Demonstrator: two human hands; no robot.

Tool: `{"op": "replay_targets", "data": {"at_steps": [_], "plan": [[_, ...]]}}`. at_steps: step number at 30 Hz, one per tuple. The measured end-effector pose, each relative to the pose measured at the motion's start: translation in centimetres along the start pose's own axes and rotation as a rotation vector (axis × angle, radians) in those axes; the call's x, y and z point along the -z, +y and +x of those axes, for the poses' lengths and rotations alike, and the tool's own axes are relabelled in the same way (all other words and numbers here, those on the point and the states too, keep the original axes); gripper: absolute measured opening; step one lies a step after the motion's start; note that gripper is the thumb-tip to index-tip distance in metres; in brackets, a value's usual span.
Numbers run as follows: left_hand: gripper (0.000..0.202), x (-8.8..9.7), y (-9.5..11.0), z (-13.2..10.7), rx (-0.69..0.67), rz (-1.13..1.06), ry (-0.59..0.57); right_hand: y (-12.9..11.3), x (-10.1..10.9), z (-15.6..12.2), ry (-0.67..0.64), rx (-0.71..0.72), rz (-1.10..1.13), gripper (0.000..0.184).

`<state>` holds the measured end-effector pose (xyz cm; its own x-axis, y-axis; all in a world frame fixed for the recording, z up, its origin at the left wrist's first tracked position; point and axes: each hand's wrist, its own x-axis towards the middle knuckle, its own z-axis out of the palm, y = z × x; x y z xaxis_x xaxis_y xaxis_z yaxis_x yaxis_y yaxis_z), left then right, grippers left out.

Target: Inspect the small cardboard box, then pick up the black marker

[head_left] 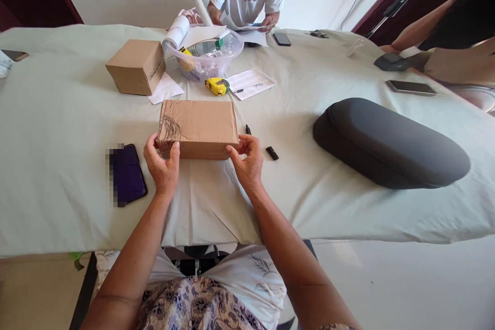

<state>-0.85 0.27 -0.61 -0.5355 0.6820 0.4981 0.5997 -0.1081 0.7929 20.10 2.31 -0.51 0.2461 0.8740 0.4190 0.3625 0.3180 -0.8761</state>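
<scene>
A brown cardboard box with black scribbled lines on its left end rests on the cloth-covered table in front of me. My left hand grips its near left corner, thumb on the front face. At the near right corner, my right hand holds the box the same way, thumb against the front. Fingers of both hands are partly hidden behind the box's ends. Just beyond my right hand lies a black marker, partly covered, and its black cap lies apart from it. A dark phone is left of my left hand.
Another cardboard box stands at the back left beside a clear plastic basin of bottles and rolls. A yellow tape measure and a notebook with a pen lie nearby. A large dark grey case sits right. Two people are across the table.
</scene>
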Motion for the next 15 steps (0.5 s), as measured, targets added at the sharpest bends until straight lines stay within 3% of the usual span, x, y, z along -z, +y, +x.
{"op": "replay_targets", "data": {"at_steps": [5, 11, 15], "plan": [[0.06, -0.1, -0.8, 0.1, 0.046, 0.005, -0.029, -0.1, -0.1, 0.1, -0.081, -0.087, -0.042, 0.033], [0.081, 0.2, -0.5, 0.3, -0.03, -0.054, -0.089, -0.8, 0.0, -0.7, -0.26, 0.111, -0.039, 0.045], [0.078, 0.4, 0.5, -0.2, -0.127, 0.019, -0.167, -0.9, 0.0, -1.2, -0.37, 0.232, -0.03, 0.042]]}}
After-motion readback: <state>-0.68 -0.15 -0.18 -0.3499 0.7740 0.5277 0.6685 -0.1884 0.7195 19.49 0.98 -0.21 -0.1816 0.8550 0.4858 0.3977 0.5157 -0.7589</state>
